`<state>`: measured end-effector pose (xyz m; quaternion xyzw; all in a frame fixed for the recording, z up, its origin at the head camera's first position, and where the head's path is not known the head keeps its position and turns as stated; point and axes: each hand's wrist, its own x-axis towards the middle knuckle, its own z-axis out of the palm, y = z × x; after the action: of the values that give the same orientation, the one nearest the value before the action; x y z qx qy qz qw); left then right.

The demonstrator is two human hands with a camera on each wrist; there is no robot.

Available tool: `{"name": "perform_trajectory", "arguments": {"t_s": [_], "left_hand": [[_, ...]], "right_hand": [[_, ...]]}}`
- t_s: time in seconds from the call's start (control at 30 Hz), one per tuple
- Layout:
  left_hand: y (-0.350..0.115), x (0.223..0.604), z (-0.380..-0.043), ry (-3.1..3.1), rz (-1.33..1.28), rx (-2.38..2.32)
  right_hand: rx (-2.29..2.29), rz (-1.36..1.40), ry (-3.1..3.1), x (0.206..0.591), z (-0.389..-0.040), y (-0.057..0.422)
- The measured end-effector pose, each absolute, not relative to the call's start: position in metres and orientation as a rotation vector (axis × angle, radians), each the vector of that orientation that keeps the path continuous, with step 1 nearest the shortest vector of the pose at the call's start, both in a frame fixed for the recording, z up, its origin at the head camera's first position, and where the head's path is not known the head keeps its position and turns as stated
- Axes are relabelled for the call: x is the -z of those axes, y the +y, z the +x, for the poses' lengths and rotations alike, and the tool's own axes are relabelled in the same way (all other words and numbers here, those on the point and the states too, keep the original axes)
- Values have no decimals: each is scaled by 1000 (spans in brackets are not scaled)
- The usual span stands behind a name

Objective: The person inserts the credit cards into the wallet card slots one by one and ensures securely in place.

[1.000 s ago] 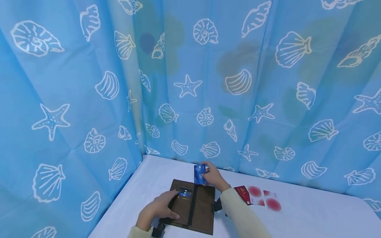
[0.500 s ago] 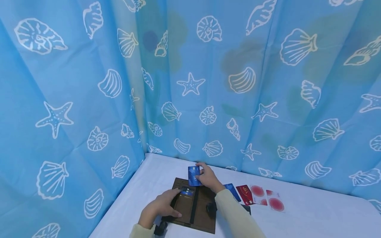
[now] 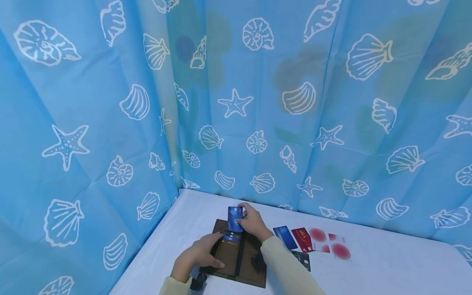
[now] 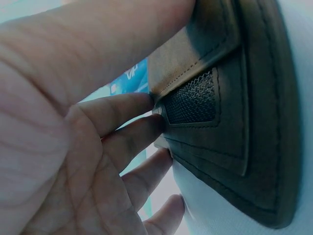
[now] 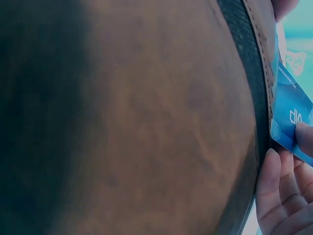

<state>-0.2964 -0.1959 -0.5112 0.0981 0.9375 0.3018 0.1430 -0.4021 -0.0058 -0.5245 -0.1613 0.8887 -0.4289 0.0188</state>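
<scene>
An open brown wallet [image 3: 225, 257] lies on the table, a dark strap running down its middle and several cards [image 3: 230, 236] showing in its left panel's slots. My right hand [image 3: 254, 223] pinches a blue VIP card [image 3: 233, 217] between thumb and fingers. The card stands upright, its lower edge right at the top of the slotted cards. My left hand [image 3: 199, 255] rests on the wallet's left side, thumb spread from the fingers. In the left wrist view, fingertips [image 4: 155, 122] touch the wallet near a mesh window. The right wrist view shows the blue card beside the wallet's edge.
To the right of the wallet lie a blue card [image 3: 285, 237], a red VIP card [image 3: 302, 239], two white cards with red circles [image 3: 318, 234], and a black card [image 3: 303, 259] partly behind the right sleeve. A blue shell-patterned curtain [image 3: 236, 123] borders the white table [image 3: 387, 266].
My right hand has moved left with the blue VIP card, from above the strap to above the left panel's slots. The left hand stays on the wallet. Loose cards behind the right arm now show more.
</scene>
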Motion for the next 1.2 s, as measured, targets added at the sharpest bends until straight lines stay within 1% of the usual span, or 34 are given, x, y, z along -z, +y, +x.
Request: {"name": "perform_trajectory", "arguments": {"t_s": [0.23,0.53,0.8,1.2], "left_hand": [[-195,518,-298,2707,262,-850],[-195,510,-296,2709,255,-877],[-195,512,-296,2703,270,-883],[-196,508,-293,2708,288,-887]], "right_hand": [[1334,-434,2791,530,-400,-9],[1337,-365,2750,533,-401,-7],[1357,-338,2683,532,-399,-1],[1329,-441,2636,530,-395,6]]}}
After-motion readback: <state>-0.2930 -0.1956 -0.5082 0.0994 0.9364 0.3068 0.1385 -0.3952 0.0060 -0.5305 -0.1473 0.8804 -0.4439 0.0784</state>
